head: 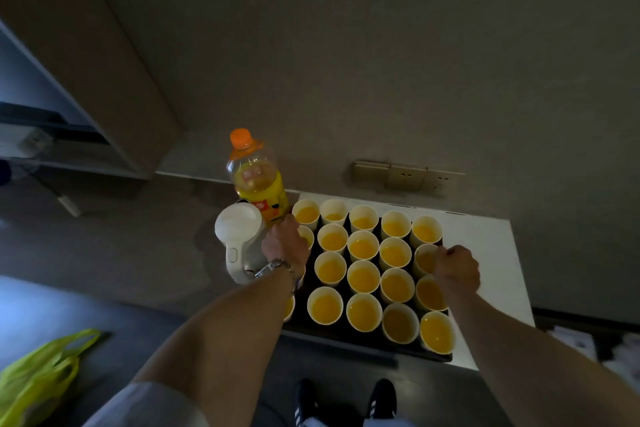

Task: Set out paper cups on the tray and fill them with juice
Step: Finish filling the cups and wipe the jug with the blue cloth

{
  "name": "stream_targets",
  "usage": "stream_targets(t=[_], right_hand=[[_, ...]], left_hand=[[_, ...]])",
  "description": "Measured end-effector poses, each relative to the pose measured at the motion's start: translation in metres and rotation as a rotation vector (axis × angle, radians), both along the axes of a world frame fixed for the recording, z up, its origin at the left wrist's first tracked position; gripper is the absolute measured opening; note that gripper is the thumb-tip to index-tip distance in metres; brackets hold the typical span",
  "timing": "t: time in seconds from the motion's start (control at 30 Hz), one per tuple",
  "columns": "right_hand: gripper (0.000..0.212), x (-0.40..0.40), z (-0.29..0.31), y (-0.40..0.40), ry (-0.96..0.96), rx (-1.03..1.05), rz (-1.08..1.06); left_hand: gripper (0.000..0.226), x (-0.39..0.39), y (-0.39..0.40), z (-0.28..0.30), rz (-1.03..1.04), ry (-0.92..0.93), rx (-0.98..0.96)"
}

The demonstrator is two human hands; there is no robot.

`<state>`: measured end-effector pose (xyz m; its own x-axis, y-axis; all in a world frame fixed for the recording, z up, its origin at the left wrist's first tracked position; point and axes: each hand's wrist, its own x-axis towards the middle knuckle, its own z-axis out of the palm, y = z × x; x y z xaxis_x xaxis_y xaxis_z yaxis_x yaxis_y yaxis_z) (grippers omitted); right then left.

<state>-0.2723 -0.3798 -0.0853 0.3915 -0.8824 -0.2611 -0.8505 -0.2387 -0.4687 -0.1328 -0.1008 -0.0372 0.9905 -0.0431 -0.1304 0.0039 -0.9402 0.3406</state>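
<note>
Paper cups (pixel 362 248) on dark tray (pixel 346 333): orange juice observed in all. Bottle (pixel 257 180) part-full, capped. Left hand (pixel 284 242), right hand (pixel 458 270): fingers curled; grip undetermined.

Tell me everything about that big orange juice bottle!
The juice bottle is clear plastic with a bright orange cap screwed on. It stands upright at the far left corner of the tray, behind the white kettle. Yellow-orange juice fills the lower part; the top part looks empty. A yellow-orange label wraps its lower body. No hand touches it; the left hand is just in front, by the cups.
</note>
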Motion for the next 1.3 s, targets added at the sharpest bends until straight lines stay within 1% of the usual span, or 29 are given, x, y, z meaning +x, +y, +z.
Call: stream_targets(t=[0.13,0.27,0.37,0.43,0.53,0.6,0.67,0.77,0.87,0.9,1.0,1.13,1.23,1.3], right_hand=[[0.036,-0.007,0.002,0.003,0.02,-0.022,-0.028],[0.036,-0.012,0.004,0.005,0.029,-0.025,-0.077],[0.035,-0.016,0.004,0.006,0.031,-0.029,-0.109],[0.035,-0.018,0.003,0.004,0.034,-0.031,-0.123],[0.036,-0.02,0.001,0.002,0.04,-0.037,-0.154],[0.037,-0.022,0.0,0.001,0.048,-0.027,-0.181],[0.039,-0.023,-0.002,0.0,0.077,0.02,-0.197],[0.041,-0.029,-0.004,-0.003,0.098,0.106,-0.225],[0.036,-0.034,-0.006,-0.003,0.184,0.203,-0.138],[0.037,-0.034,-0.007,-0.004,0.2,0.236,-0.139],[0.049,-0.035,-0.017,-0.009,0.175,0.317,-0.251],[0.064,-0.039,-0.04,-0.022,0.169,0.449,-0.3],[0.065,-0.042,-0.054,-0.028,0.164,0.507,-0.289],[0.064,-0.041,-0.051,-0.026,0.146,0.545,-0.295]], left_hand=[[0.019,0.01,0.014,0.005,0.019,-0.02,0.061],[0.026,0.023,0.03,0.01,-0.008,-0.007,0.097],[0.021,0.029,0.04,0.012,0.039,0.081,0.024],[0.019,0.03,0.045,0.011,0.015,0.171,0.006],[0.016,0.031,0.052,0.007,-0.075,0.277,0.052],[0.011,0.027,0.054,0.007,-0.107,0.282,0.069],[0.008,0.024,0.055,0.005,-0.117,0.288,0.065],[0.014,0.023,0.054,-0.002,-0.086,0.394,0.056],[0.022,0.024,0.053,-0.012,-0.051,0.518,-0.008],[0.023,0.025,0.054,-0.014,-0.032,0.562,-0.045],[0.025,0.027,0.059,-0.022,0.024,0.672,-0.112],[0.025,0.036,0.066,-0.034,0.057,0.751,-0.132],[0.029,0.039,0.07,-0.038,0.059,0.837,-0.145],[0.034,0.034,0.068,-0.026,0.069,0.851,-0.19]])
